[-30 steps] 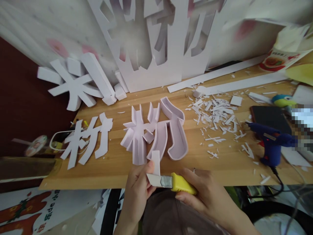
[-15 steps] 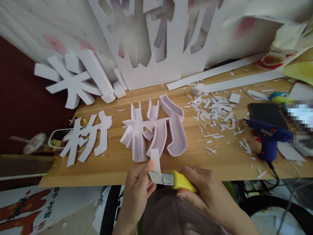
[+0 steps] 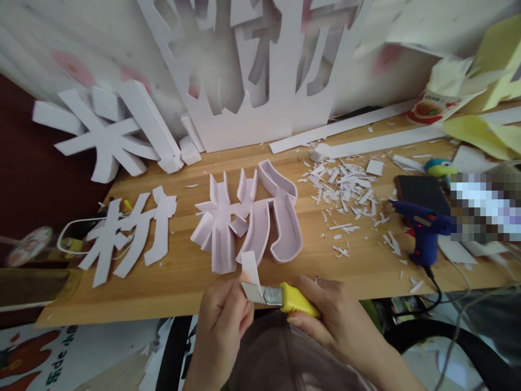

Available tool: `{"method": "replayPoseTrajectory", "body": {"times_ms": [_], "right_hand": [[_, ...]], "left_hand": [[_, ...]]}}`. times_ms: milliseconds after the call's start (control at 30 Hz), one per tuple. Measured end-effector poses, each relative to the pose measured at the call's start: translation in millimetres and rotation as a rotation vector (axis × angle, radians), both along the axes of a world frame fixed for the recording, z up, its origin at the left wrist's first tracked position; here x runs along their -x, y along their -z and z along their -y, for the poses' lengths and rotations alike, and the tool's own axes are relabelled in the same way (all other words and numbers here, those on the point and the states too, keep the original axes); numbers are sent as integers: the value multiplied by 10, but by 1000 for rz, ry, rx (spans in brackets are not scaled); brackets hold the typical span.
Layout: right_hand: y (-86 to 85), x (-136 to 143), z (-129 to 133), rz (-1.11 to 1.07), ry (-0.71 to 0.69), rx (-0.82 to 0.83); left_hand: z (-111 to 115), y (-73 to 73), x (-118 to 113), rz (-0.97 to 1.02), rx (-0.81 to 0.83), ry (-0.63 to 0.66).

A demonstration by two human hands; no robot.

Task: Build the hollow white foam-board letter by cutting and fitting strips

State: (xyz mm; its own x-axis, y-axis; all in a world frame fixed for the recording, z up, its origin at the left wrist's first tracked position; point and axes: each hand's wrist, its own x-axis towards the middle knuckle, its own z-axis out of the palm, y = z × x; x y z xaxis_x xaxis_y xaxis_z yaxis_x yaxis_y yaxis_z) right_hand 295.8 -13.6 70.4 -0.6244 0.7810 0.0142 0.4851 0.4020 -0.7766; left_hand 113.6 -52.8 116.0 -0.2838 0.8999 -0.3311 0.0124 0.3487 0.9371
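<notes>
Between the thumb and fingers of my left hand (image 3: 222, 320) is a small white foam strip (image 3: 251, 267), standing upright at the table's front edge. My right hand (image 3: 328, 309) grips a yellow utility knife (image 3: 299, 300) whose blade points left and lies against the strip, close to my left fingertips. Just beyond my hands sits a pale walled foam character (image 3: 285, 228), with its hollow side up. To its left lies a flat white cut-out character (image 3: 163, 225). Farther back on the left, a thick white foam character (image 3: 109, 136) leans near the wall.
White foam scraps (image 3: 345, 184) are scattered right of centre. A blue glue gun (image 3: 425, 233) with its cable stands at the right. Behind are a cut foam sheet (image 3: 252, 127), long white strips (image 3: 366, 142) and a paper cup (image 3: 433, 106). The wooden table (image 3: 122, 296) ends before my body.
The view has shifted to the right, so the table's contents appear farther left. Both hands keep their holds, with the blade still at the strip.
</notes>
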Motion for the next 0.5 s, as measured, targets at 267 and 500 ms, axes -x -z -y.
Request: {"method": "replayPoseTrajectory", "body": {"times_ms": [267,500], "right_hand": [[37,7,0,10,26,50],[88,23,-17,22,44,57]], "left_hand": [[-4,-4,-30,-112,7,-6],[6,-102,-109,-251,16,-6]]}}
